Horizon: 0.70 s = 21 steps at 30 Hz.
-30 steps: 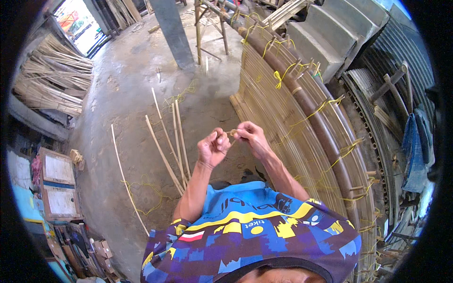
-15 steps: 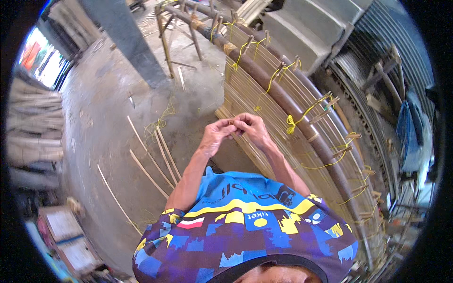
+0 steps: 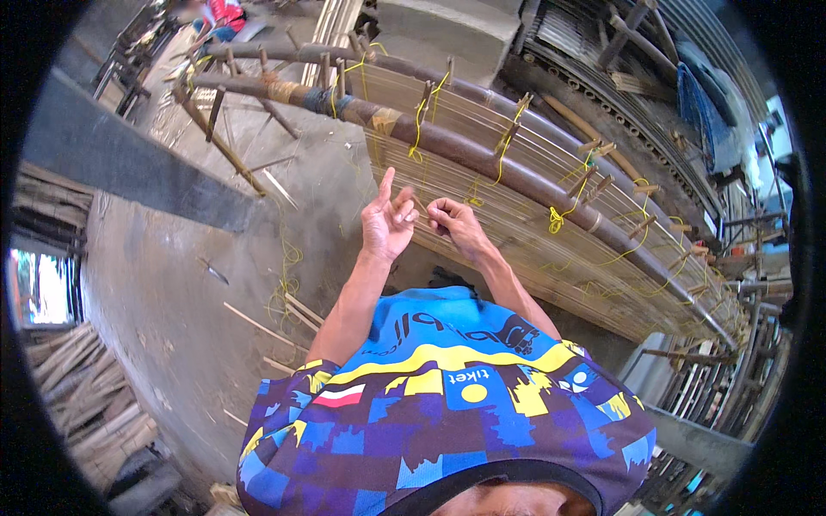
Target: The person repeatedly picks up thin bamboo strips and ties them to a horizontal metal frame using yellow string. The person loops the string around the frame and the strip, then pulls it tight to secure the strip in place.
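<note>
My left hand [image 3: 389, 222] is raised in front of my chest, index finger stretched out and the other fingers loosely bent; I see nothing held in it. Close by on its right, my right hand [image 3: 457, 227] has its fingers curled into a pinch, and whatever is between them is too small to make out. Just beyond both hands runs a long rack with a brown pole [image 3: 465, 144] along its top. From it hangs a sheet of thin pale strands [image 3: 508, 249]. Yellow cord [image 3: 556, 220] is looped and knotted around wooden pegs [image 3: 508, 136] on the rack.
Thin wooden strips [image 3: 258, 322] and tangled yellow cord [image 3: 291, 279] lie on the concrete floor at left. A grey pillar [image 3: 138, 150] stands beyond them. Stacked wood [image 3: 90, 400] fills the left side. A person in red [image 3: 225, 15] is far off at the upper left.
My hands, together half a second ago, have come slightly apart, and my left index finger has straightened. The view has turned right, so the rack lies more across it.
</note>
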{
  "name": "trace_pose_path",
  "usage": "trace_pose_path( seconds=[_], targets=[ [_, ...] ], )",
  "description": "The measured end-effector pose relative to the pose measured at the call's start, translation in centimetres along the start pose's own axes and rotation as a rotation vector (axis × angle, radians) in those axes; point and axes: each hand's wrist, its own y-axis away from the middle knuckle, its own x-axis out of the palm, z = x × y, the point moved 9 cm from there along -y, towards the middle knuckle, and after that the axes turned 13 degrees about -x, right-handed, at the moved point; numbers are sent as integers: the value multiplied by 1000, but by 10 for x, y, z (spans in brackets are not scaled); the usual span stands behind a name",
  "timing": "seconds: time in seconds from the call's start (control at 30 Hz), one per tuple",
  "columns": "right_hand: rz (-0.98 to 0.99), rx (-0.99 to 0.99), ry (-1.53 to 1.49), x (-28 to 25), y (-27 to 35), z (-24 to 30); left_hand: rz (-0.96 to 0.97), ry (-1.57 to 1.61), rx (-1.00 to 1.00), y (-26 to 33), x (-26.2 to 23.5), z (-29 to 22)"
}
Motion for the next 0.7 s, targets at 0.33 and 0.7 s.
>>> trace_pose_path(
  seconds=[0.33,0.7],
  targets=[
    [-350,-322,694,-46,-50,30,-724,-1359,502,-71,-6,-52],
    [-445,-341,614,-12,-40,49,-284,-824,37,-57,-9,-27]
  ],
)
